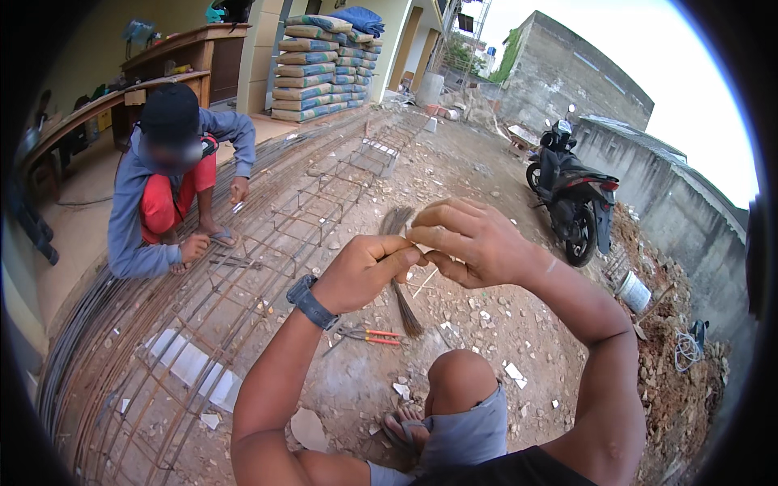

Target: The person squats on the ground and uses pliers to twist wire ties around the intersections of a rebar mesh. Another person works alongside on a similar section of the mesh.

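Observation:
My left hand (pixel 361 274) and my right hand (pixel 478 243) meet in front of me, raised over the ground. The fingertips of both are pinched together at one spot; whatever is between them is too small to make out. Behind and below them lies a bundle of thin dark wires (pixel 409 314), partly hidden by my hands. Pincers with red handles (pixel 379 336) rest on the dirt below my left hand. To the left runs a long cage of rusty reinforcing bars (pixel 275 243) with square stirrups.
A co-worker (pixel 174 178) squats beyond the cage, hands near the bars. Stacked cement bags (pixel 312 73) stand by the building. At right are a parked motorbike (pixel 571 182), a white bucket (pixel 634 292) and a dirt mound (pixel 673 356). Stones and broken tile (pixel 515 373) litter the ground.

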`<state>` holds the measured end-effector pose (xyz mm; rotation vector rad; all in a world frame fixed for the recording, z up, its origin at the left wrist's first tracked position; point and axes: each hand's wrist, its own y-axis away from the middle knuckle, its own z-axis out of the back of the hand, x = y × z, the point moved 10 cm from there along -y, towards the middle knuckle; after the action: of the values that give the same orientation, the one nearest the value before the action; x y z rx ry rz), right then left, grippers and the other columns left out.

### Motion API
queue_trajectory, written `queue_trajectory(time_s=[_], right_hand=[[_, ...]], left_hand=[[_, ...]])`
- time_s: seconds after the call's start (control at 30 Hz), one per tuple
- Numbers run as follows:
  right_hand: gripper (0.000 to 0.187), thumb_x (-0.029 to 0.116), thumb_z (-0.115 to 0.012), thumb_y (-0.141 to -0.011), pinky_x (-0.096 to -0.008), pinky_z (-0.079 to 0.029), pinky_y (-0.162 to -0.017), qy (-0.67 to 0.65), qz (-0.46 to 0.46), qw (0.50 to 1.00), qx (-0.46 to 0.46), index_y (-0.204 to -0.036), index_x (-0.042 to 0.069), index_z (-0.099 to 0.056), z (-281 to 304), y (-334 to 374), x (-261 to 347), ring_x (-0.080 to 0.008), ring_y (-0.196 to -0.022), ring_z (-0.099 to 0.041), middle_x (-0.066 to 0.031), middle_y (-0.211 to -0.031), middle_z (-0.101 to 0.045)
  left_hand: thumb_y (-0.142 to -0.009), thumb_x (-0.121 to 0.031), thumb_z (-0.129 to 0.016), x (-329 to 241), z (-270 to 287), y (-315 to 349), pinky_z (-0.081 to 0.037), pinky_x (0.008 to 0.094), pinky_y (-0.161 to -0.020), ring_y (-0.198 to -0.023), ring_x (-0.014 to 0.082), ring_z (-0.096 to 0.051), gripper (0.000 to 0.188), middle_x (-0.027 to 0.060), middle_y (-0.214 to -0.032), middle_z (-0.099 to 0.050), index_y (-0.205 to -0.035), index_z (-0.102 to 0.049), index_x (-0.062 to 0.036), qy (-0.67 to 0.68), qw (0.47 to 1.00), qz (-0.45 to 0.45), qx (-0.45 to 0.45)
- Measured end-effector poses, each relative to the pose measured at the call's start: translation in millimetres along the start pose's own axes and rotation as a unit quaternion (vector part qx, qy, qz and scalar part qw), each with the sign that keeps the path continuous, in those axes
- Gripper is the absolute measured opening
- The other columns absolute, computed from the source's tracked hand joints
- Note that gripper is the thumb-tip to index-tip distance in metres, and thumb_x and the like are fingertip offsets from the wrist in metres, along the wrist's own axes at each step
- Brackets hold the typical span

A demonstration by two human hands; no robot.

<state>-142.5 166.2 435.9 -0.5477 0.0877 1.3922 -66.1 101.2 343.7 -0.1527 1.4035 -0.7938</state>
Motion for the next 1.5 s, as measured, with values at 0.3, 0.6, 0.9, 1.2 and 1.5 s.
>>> queue_trajectory(time_s=[0.3,0.6,0.9,1.2,1.5], right_hand=[[0.014,0.018,-0.065,-0.085,-0.0414,-0.052,-0.062,0.003,-0.077,0.994,0.081,-0.09,0.006,-0.06,-10.3,-1.6,-6.9,-0.0312,-0.077,-0.065,-0.0093,-0.084,-0.061],[0.019,0.015,-0.062,-0.085,-0.0438,-0.052,-0.065,-0.221,-0.371,0.896,0.109,-0.101,0.004,-0.062,-54.3,25.2,-62.2,-0.0342,-0.074,-0.066,-0.0127,-0.083,-0.067],[0.085,0.027,-0.066,-0.073,-0.0446,-0.043,-0.101,-0.18,-0.102,0.978,-0.041,-0.146,0.0,-0.031,-3.1,8.9,-25.2,-0.0386,-0.122,-0.048,-0.025,-0.137,-0.041],[0.077,0.022,-0.063,-0.068,-0.0501,-0.039,-0.105,-0.197,-0.035,0.972,-0.127,-0.138,0.0,-0.038,-27.8,-14.6,3.4,-0.0438,-0.127,-0.041,-0.0266,-0.135,-0.041],[0.037,0.014,-0.065,-0.081,-0.0354,-0.053,-0.082,0.116,0.101,0.988,0.02,-0.117,0.009,-0.06,-12.9,-10.1,11.3,-0.0232,-0.102,-0.062,-0.0057,-0.111,-0.061]], left_hand=[[-0.095,-0.018,-0.061,-26.1,-6.4,-0.8,-0.05,0.0339,-0.065,-0.068,0.0224,-0.064,0.02,0.0102,-0.078,-0.067,-0.098,-0.07,0.0003,-0.159,0.979,-0.121,0.037],[-0.089,-0.015,-0.068,-35.4,9.0,4.3,-0.052,0.0357,-0.067,-0.075,0.0325,-0.068,0.017,0.0177,-0.083,-0.07,-0.096,-0.072,0.0004,-0.286,0.936,-0.141,-0.148],[-0.094,-0.014,-0.063,-12.5,27.5,4.5,-0.052,0.0274,-0.073,-0.077,0.0117,-0.067,0.02,0.0079,-0.081,-0.072,-0.1,-0.072,0.0029,-0.107,0.992,-0.019,-0.063],[-0.095,-0.012,-0.062,-26.0,19.1,3.7,-0.051,0.028,-0.072,-0.077,0.0114,-0.065,0.018,0.0076,-0.083,-0.071,-0.099,-0.071,0.0029,-0.092,0.994,-0.029,-0.053],[-0.094,-0.014,-0.061,-17.5,26.0,9.3,-0.05,0.0265,-0.071,-0.074,0.0093,-0.063,0.019,0.0053,-0.077,-0.07,-0.093,-0.07,0.0025,-0.053,0.998,-0.011,-0.017]])
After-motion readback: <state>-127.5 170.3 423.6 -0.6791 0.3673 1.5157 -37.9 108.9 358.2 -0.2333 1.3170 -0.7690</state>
